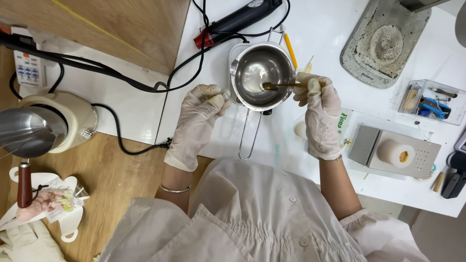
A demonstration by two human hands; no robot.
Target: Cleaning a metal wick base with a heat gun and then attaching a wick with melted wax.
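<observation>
A small steel melting pot (262,75) with a wire handle (250,138) stands on the white table, holding a little pale liquid. My right hand (320,114), in a white glove, grips a thin gold-coloured spoon (286,85) whose tip dips into the pot. My left hand (201,116), also gloved, pinches a small silvery knob (225,96) at the pot's left side.
A black heat gun (238,19) and black cables (121,77) lie behind the pot. A grey tray (383,43), a clear box of tools (432,102) and a grey block with a white candle (395,153) sit to the right. A cream-coloured appliance (53,123) stands left.
</observation>
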